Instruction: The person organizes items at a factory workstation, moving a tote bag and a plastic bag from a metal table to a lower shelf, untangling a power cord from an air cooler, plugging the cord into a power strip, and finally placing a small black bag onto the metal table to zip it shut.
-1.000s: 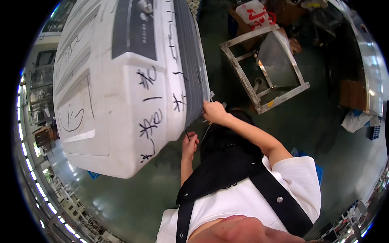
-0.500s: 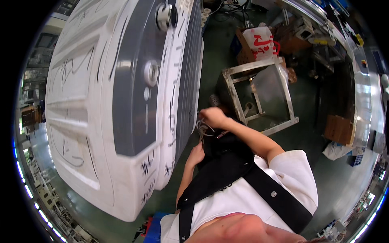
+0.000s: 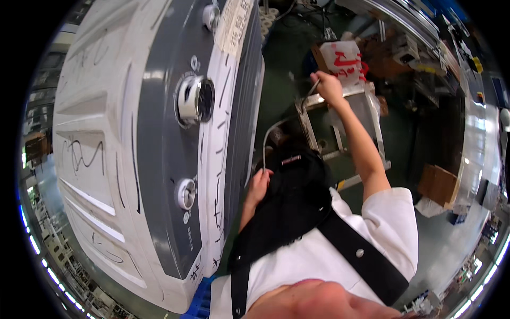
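Observation:
A big white appliance (image 3: 106, 159) with a grey control band and two round knobs (image 3: 194, 99) stands at my left, scribbled with black marker. My right hand (image 3: 326, 87) is stretched out ahead and raised, fingers closed on the end of a thin grey cord (image 3: 276, 127). The cord curves down to my left hand (image 3: 259, 183), which grips its lower end close to the appliance's side edge. A black apron covers my front.
A metal frame stand (image 3: 366, 122) sits on the green floor beneath my right arm. Behind it is a white box with red marks (image 3: 345, 58). Cardboard (image 3: 438, 183) lies at the right, and a blue pallet corner (image 3: 199, 303) shows below.
My right hand has lifted away from the appliance's edge and drawn the cord out ahead. The left hand stays low near the edge. The view has swung toward the knob panel.

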Demonstrator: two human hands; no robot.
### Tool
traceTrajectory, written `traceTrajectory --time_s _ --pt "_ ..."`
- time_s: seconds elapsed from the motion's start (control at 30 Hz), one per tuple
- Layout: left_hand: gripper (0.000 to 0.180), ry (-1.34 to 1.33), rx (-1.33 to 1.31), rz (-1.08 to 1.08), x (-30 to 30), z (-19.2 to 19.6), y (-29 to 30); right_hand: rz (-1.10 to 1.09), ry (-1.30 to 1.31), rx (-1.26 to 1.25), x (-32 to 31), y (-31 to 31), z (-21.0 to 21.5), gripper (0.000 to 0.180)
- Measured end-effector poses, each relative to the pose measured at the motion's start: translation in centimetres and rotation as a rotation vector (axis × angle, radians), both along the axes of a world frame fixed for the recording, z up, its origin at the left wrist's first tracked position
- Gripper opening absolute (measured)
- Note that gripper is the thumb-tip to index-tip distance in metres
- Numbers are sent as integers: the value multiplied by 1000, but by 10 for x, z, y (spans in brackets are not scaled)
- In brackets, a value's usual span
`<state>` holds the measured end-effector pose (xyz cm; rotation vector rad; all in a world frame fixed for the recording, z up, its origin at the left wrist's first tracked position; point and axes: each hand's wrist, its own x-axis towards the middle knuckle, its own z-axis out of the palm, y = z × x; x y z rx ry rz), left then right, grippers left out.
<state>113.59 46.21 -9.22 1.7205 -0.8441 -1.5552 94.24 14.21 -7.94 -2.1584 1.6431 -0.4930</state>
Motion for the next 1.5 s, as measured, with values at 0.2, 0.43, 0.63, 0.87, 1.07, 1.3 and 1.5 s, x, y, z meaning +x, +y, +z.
traceTrajectory --time_s 0.2,0.43,0.63,0.87,1.07,1.3,1.5 --pt "29 42 -163 33 -7 -12 -2 -200 -540 138 -65 -51 -24 18" --pt "34 44 -170 148 4 -7 -31 -220 -1076 692 -5 -148 -6 47" --pt "32 26 -198 228 1 -16 -92 -681 -1264 723 29 -257 -65 29" --pt "32 -16 -60 155 5 43 -181 -623 -1170 861 4 -300 -92 35" --pt "30 -47 -136 130 1 30 -215 -390 -916 760 -5 -299 -103 38" --pt "28 -106 -171 167 -6 47 -251 -49 -545 513 68 -299 -99 54" --pt "27 -24 -219 349 -19 18 -286 266 -191 282 177 -327 -117 82"
